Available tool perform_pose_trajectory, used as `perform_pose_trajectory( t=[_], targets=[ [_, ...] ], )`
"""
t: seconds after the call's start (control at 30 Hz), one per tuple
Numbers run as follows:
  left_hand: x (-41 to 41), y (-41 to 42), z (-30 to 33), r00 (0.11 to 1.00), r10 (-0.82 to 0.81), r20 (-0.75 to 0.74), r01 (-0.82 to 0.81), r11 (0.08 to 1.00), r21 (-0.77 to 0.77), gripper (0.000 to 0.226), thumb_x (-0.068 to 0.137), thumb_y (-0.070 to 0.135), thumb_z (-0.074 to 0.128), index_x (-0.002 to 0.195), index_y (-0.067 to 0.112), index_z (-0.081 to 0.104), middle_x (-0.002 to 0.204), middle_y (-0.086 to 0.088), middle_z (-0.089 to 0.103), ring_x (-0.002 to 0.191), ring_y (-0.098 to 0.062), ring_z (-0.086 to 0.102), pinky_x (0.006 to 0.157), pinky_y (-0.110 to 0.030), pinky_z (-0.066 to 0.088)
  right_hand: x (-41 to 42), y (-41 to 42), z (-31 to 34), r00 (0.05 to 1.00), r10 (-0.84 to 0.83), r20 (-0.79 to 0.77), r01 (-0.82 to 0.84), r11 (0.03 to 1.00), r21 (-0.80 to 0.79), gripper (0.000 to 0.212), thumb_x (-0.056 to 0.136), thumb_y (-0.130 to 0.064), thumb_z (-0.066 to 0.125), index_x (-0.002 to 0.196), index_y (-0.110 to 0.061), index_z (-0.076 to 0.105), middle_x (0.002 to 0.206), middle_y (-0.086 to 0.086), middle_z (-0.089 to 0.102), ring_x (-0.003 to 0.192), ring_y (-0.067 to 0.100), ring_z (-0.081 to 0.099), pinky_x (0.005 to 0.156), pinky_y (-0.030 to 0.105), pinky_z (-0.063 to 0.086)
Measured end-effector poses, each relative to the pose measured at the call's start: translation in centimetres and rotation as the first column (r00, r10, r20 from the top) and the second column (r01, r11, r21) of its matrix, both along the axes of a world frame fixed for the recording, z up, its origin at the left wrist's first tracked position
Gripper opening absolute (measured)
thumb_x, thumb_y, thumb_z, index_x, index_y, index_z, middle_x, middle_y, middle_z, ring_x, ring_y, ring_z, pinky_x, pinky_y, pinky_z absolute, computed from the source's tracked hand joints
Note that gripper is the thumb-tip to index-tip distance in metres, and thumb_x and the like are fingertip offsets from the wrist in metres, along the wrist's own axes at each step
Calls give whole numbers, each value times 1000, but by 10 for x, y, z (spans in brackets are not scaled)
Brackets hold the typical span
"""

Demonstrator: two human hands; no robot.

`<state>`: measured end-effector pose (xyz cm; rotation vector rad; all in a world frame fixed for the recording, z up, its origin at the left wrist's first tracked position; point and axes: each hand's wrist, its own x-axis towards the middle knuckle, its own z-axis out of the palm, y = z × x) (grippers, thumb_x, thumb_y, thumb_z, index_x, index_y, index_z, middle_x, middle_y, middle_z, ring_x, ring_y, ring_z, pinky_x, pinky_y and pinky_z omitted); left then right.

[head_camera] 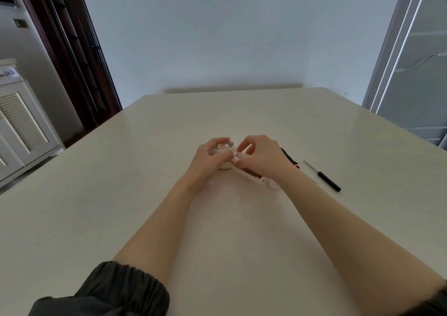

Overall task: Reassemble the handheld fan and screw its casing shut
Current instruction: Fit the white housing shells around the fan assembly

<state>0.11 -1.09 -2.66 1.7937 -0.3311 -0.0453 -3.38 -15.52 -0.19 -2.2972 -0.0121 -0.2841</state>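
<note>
Both hands' curled fingers around the white fan (223, 150): left hand (208, 157), right hand (262, 155); no legible writing.

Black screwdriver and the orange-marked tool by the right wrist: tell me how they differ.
The black screwdriver lies in full view, apart from both hands; the orange-marked tool is mostly hidden behind the right hand. The screwdriver shows a thin metal shaft and plain black handle; the other tool shows black with orange. Both rest on the table.
</note>
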Motion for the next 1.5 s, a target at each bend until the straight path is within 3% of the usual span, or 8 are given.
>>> perform_pose_trajectory(
  t=[0.07, 0.23, 0.6, 0.8, 1.1, 1.33, 1.4, 1.5],
  targets=[
    [-1, -2, -1, 999, 21, 36, -21, 1000, 0, 35, 87, 23, 65, 123, 23, 60, 115, 3, 65, 101, -10, 64, 78, -14, 49, 1, -4, 3, 998, 16, -67, -9, 996, 89, 26, 75, -23, 73, 99, -16, 70, 97, 1, 66, 86, 14, 59, 60, 17, 42],
    [0, -3, -5, 996, 71, 55, -72, 997, 17, 33, 88, 21, 65, 121, 23, 62, 125, -11, 57, 109, -23, 61, 89, -27, 51, 2, -14, 8, 988, -1, -156, 29, 983, 180, 21, 75, -19, 72, 96, -17, 73, 102, 3, 69, 94, 15, 61, 71, 22, 46],
    [4, -4, -7, 994, 98, 47, -98, 995, 6, 40, 87, 18, 65, 124, 28, 56, 121, -4, 61, 103, -15, 60, 92, -25, 47, -1, -13, 11, 990, -39, -135, 45, 998, 41, 28, 62, -26, 81, 85, -10, 75, 88, 5, 71, 76, 13, 61, 65, 24, 49],
    [6, -5, -8, 991, 130, 28, -130, 991, 24, 43, 85, 18, 64, 126, 28, 55, 124, 0, 57, 110, -16, 58, 99, -30, 46, -1, -8, 10, 994, -41, -98, 36, 998, -50, 36, 62, -29, 81, 85, -3, 72, 89, 10, 72, 72, 15, 58, 58, 24, 44],
    [5, -4, -10, 984, 172, 39, -171, 985, -14, 44, 84, 21, 68, 125, 27, 55, 118, 4, 57, 108, -15, 58, 85, -21, 44, -1, -6, 9, 995, -40, -94, 34, 997, -62, 38, 65, -34, 77, 86, -3, 71, 87, 10, 71, 73, 16, 59, 66, 29, 50],
    [5, -5, -8, 989, 149, 24, -149, 989, 0, 47, 85, 22, 68, 129, 25, 52, 125, -1, 57, 112, -17, 58, 92, -25, 46, -5, -10, 14, 977, 2, -214, -1, 1000, 5, 43, 63, -39, 79, 89, -7, 69, 68, 2, 63, 49, 11, 55, 44, 18, 43],
    [4, -5, -7, 989, 150, 16, -150, 989, -3, 51, 83, 21, 69, 131, 24, 51, 126, -3, 58, 112, -18, 58, 95, -28, 46, -4, -11, 13, 954, 22, -300, -23, 1000, -2, 43, 64, -41, 77, 91, -10, 67, 67, 1, 64, 50, 13, 58, 49, 19, 49],
    [6, -6, -8, 987, 160, -25, -161, 987, -30, 58, 82, 20, 71, 134, 24, 46, 127, -8, 58, 111, -21, 60, 95, -30, 47, -4, -11, 13, 887, 54, -459, -62, 998, -2, 45, 64, -40, 75, 97, -11, 64, 76, 4, 67, 57, 18, 63, 74, 33, 57]
  ],
)
